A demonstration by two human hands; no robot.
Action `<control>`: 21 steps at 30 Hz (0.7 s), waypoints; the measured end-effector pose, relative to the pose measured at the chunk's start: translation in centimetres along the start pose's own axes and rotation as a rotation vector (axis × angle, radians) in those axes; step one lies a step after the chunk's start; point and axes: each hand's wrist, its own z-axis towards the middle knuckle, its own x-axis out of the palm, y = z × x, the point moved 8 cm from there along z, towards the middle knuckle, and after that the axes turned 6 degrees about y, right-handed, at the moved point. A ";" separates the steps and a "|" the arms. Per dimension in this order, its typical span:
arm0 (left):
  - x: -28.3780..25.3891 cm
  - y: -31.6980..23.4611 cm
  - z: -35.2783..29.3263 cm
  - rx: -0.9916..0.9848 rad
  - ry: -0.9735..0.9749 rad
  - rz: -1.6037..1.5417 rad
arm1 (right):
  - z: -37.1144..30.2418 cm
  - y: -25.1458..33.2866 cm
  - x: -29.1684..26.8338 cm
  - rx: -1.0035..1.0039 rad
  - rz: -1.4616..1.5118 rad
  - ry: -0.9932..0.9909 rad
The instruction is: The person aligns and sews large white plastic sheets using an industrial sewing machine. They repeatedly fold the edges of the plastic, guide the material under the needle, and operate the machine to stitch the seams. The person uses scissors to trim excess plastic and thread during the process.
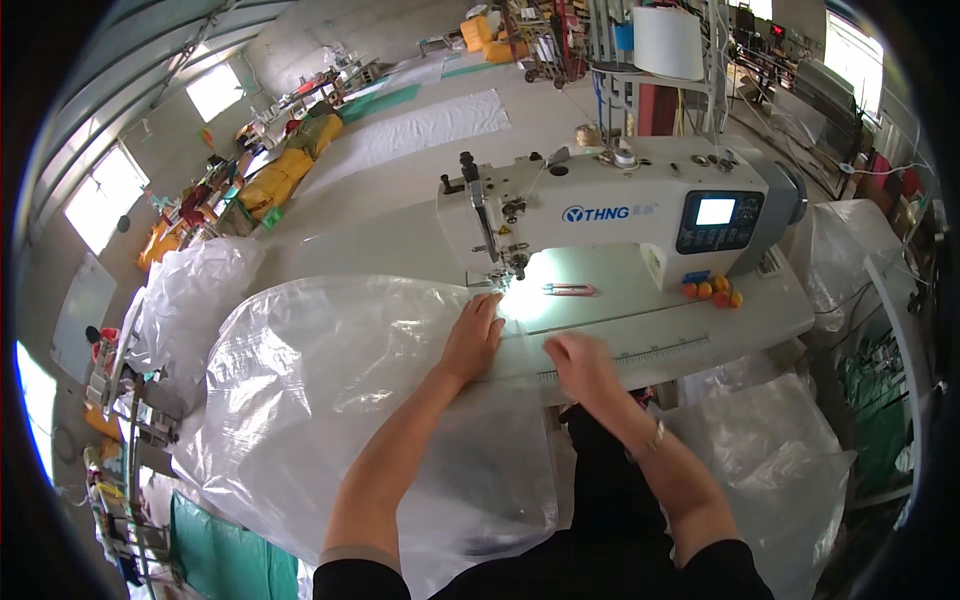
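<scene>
A large sheet of clear plastic film (pixel 300 350) drapes over the left of the sewing table and down across my lap. My left hand (pixel 473 338) lies flat on the film with its fingers stretched out, close to the needle area of a white industrial sewing machine (pixel 600 215). To the right, over the table's front edge by a printed ruler, my right hand (pixel 585 370) is curled closed and slightly blurred. Whatever its fingers may hold is hidden. A bright lamp lights the spot under the needle. On the machine bed rests a small pink-handled cutter (pixel 568 290).
Several small orange-red fruits (pixel 722 291) sit by the machine's base. A big white thread cone (pixel 668 44) stands behind it. More clear film (pixel 750 460) hangs at the lower right, and another crumpled heap (pixel 195 295) lies at the left. Yellow bundles (pixel 280 180) line the far left.
</scene>
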 end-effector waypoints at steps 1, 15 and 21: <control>-0.2 0.5 0.1 -0.030 -0.007 -0.044 | 2.5 0.0 0.4 -0.033 -0.014 -0.021; -0.2 -0.3 0.6 0.086 0.066 0.123 | 8.9 -2.0 7.2 0.331 -0.294 0.086; 0.6 -0.4 0.3 0.094 0.081 0.162 | 8.3 -1.3 6.5 0.279 -0.171 -0.028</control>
